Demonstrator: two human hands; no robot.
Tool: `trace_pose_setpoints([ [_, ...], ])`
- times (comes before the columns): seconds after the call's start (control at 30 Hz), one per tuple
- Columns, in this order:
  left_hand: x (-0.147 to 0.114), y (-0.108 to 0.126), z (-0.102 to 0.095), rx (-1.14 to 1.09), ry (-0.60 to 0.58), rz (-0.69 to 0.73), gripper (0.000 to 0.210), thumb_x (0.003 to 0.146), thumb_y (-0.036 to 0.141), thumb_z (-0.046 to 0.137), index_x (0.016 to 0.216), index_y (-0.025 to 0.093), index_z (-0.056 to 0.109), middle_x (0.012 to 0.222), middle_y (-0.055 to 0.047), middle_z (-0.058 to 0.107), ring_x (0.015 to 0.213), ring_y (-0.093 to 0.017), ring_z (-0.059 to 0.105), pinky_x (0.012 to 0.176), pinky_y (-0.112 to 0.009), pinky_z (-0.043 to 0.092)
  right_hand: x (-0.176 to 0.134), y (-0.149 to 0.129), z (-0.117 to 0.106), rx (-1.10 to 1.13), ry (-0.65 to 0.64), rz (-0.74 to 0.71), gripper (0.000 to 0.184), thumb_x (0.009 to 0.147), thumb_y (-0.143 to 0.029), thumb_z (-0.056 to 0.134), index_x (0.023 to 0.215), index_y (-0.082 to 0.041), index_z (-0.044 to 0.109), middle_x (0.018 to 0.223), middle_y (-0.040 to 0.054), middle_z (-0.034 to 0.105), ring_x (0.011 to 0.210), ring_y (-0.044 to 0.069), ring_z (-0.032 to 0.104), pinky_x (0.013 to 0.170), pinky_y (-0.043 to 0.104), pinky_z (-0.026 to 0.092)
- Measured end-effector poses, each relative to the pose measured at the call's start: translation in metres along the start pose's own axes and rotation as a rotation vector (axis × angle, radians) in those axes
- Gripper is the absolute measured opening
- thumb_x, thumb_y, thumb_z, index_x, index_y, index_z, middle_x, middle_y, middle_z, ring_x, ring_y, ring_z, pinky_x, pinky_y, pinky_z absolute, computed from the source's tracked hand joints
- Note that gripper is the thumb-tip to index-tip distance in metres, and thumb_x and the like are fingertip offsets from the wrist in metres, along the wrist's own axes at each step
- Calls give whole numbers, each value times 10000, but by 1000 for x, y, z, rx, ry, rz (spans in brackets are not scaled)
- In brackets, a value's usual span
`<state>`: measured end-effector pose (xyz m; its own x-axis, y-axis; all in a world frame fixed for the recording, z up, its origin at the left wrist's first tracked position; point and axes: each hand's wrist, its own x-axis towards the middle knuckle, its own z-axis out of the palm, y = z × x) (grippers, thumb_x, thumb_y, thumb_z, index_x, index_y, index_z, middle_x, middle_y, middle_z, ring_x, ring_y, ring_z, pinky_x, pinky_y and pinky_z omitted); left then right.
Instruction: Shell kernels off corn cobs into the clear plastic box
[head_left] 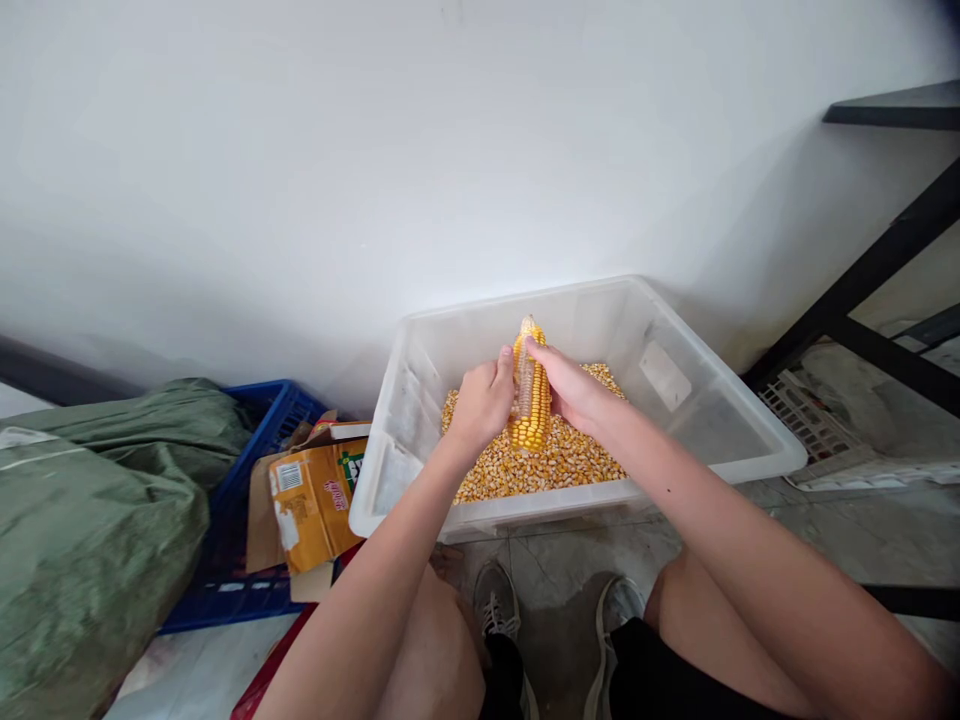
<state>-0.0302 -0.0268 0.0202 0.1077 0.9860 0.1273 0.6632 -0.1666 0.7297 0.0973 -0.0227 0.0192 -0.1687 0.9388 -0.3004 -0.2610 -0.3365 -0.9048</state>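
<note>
Both of my hands hold one corn cob [533,400] above a white plastic tub [577,492]. Yellow kernels cover most of the cob, while a pale strip along its upper side is bare of them. My left hand [484,400] is closed on the cob's left side, thumb pointing up along it. My right hand [571,385] grips the right side, with its thumb pressed on the upper part near the bare strip. Beneath the cob, loose corn kernels [510,475] lie over the tub's floor. The undersides of my fingers are hidden.
A blue crate [225,597] stands left of the tub with a torn orange cardboard box [319,505] and a green sack [90,540]. On the right are a black metal frame [862,270] and a white basket [806,420]. A white wall [450,150] rises behind.
</note>
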Motion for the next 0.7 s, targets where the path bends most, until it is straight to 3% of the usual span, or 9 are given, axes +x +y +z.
trace_pose_setpoints([
  [0.17, -1, -3, 3, -22, -60, -37, 671, 935, 696, 242, 591, 188, 513, 611, -72, 611, 603, -199, 607, 554, -290, 442, -1, -2, 0, 93, 31, -84, 220, 892, -273, 545, 1088, -264, 445, 883, -1, 614, 704, 170, 634, 621, 310, 544],
  [0.4, -7, 1, 3, -276, -261, -147, 731, 854, 809, 258, 798, 165, 598, 768, -97, 665, 544, -189, 640, 400, -273, 476, -3, -4, -5, 22, -58, -157, 410, 836, -232, 555, 1215, -303, 417, 924, -20, 622, 692, 166, 636, 605, 306, 531],
  [0.53, -8, -1, 1, -261, -238, -149, 762, 852, 815, 237, 835, 155, 618, 836, -109, 689, 529, -181, 650, 403, -269, 474, -1, -5, -8, 30, -64, -161, 399, 881, -360, 548, 1253, -287, 425, 919, -8, 623, 716, 178, 638, 619, 321, 531],
  [0.7, -8, -4, 0, -205, -186, -123, 746, 885, 775, 241, 922, 153, 650, 856, -97, 710, 550, -165, 653, 494, -269, 500, -1, -6, -10, -28, -44, -187, 417, 830, -297, 573, 1232, -264, 466, 917, 3, 621, 706, 178, 620, 589, 302, 509],
])
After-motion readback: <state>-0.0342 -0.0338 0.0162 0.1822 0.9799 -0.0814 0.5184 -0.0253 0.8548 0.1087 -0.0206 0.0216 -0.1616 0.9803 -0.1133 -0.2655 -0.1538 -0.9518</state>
